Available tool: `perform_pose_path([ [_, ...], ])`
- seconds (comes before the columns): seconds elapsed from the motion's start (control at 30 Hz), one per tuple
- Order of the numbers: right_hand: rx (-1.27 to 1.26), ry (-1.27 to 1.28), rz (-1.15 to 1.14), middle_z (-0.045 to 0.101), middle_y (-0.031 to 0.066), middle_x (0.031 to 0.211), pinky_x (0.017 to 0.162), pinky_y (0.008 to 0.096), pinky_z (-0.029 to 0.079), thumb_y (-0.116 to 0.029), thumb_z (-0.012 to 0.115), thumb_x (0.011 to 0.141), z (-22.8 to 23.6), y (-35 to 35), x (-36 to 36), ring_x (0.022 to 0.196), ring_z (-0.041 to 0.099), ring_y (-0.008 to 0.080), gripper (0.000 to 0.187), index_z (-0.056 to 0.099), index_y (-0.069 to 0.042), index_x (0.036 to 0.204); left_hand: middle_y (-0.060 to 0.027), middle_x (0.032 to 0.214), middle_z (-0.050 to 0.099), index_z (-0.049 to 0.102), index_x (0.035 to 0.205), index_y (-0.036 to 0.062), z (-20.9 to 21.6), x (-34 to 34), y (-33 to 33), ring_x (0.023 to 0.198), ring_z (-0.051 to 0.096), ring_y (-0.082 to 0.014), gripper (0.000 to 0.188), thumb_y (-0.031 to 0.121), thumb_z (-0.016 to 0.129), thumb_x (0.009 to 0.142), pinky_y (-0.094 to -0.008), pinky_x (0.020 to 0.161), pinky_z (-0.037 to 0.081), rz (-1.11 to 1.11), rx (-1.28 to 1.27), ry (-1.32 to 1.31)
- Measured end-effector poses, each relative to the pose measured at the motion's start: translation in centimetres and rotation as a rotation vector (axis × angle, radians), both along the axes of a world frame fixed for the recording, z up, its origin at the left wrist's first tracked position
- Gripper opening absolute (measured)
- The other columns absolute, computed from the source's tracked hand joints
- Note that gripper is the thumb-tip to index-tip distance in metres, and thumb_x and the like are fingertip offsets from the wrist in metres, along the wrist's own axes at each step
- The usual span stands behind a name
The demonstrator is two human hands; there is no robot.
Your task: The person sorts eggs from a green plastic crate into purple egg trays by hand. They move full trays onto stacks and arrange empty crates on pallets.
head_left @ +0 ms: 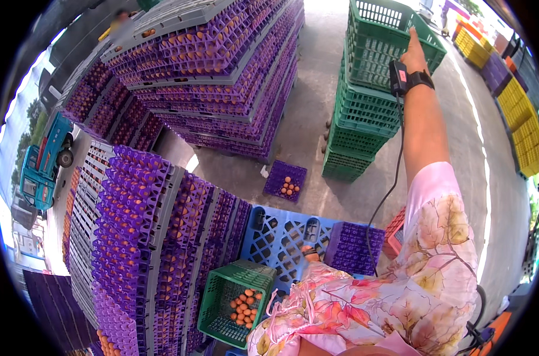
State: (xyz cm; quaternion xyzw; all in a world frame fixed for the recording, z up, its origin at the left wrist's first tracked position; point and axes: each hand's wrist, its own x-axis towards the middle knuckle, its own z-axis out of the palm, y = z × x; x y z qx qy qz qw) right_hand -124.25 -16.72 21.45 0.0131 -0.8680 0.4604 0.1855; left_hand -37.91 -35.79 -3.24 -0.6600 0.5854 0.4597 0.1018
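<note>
- Head view: I'm watching the right hand (414, 58) touching the topmost green crate (374, 52) — whether it's grasping, I cannot tell.
- That crate is topping a green stack (364, 110), right of egg trays (189, 56).
- Left hand — I'm not seeing it; state unknown.

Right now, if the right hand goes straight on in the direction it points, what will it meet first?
Most likely the top green crate: the right hand is at its rim, so the crate's far wall looks first in line, though depth is hard to judge.
</note>
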Motion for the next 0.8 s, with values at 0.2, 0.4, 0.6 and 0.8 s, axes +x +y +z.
perform_pose_path([
  [0.2, -0.002, -0.02, 0.087, 0.061, 0.0223, 0.124, 0.091, 0.0347, 0.047, 0.015, 0.047, 0.084, 0.1, -0.5, -3.5, 0.104, 0.062, 0.0215, 0.078, 0.034, -0.022, 0.151, -0.0113, 0.095, 0.07, 0.063, 0.116, -0.0037, 0.6, -2.4, 1.1, 0.083, 0.067, -0.0171, 0.03, 0.012, 0.062, 0.091, -0.0299, 0.072, 0.053, 0.021, 0.015, -0.013],
  [0.4, 0.11, 0.076, 0.063, 0.06, 0.0212, 0.129, 0.101, 0.0378, 0.044, 0.007, 0.05, 0.085, -2.7, 0.2, -10.7, 0.12, 0.059, 0.0317, 0.064, 0.045, -0.018, 0.143, -0.0107, 0.095, 0.07, 0.063, 0.116, -0.0033, 0.3, -2.8, 1.5, 0.082, 0.066, -0.0164, 0.029, 0.013, 0.062, 0.092, -0.0293, 0.07, 0.053, 0.03, 0.028, -0.001],
  [0.6, 0.168, 0.039, 0.122, 0.062, 0.0202, 0.122, 0.099, 0.0423, 0.045, -0.002, 0.055, 0.086, -3.3, -0.1, -10.5, 0.115, 0.059, 0.0326, 0.055, 0.047, -0.014, 0.139, -0.0101, 0.095, 0.069, 0.062, 0.116, -0.003, 0.5, -3.3, 2.0, 0.082, 0.066, -0.0157, 0.029, 0.013, 0.062, 0.092, -0.0288, 0.068, 0.052, 0.048, 0.036, -0.001],
  [0.8, -0.432, -0.103, 0.271, 0.057, 0.0172, 0.11, 0.077, 0.0522, 0.054, -0.013, 0.051, 0.094, -2.8, 2.7, -5.9, 0.098, 0.06, 0.0286, 0.039, 0.048, -0.008, 0.133, -0.0095, 0.094, 0.069, 0.062, 0.117, -0.0027, 0.5, -3.3, 1.0, 0.081, 0.065, -0.015, 0.029, 0.014, 0.062, 0.093, -0.0283, 0.067, 0.052, -0.002, 0.035, 0.042],
])
